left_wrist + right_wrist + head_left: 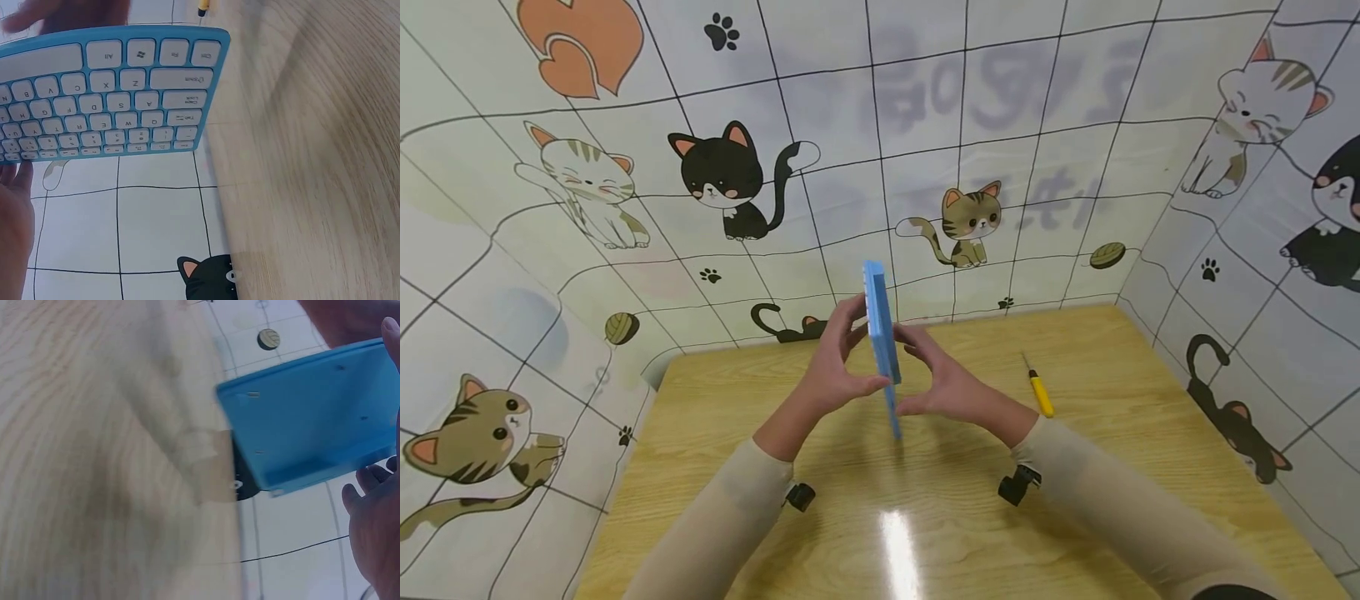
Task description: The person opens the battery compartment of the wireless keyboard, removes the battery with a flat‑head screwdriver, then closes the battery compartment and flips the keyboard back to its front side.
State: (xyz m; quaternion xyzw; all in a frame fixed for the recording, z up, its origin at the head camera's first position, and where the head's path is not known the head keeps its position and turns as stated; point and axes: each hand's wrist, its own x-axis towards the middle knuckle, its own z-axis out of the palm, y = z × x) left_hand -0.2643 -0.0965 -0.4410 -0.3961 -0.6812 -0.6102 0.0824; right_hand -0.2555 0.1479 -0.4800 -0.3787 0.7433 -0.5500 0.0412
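A light-blue computer keyboard (883, 325) with white keys stands on edge above the table, between both hands. My left hand (833, 367) grips it on the keyed side, fingers at the far edge and thumb at the near edge. In the left wrist view, the keys of the keyboard (119, 100) face the camera. My right hand (951, 379) is beside the plain back with fingers and thumb spread apart, and its fingertips come close to the edge. The smooth back of the keyboard (312, 419) fills part of the right wrist view; whether the right fingers touch is unclear.
A screwdriver (1040, 392) with a yellow handle lies to the right on the wooden table (760, 533). Cat-patterned walls (820, 167) enclose the back and sides. A bright reflection shows near the front.
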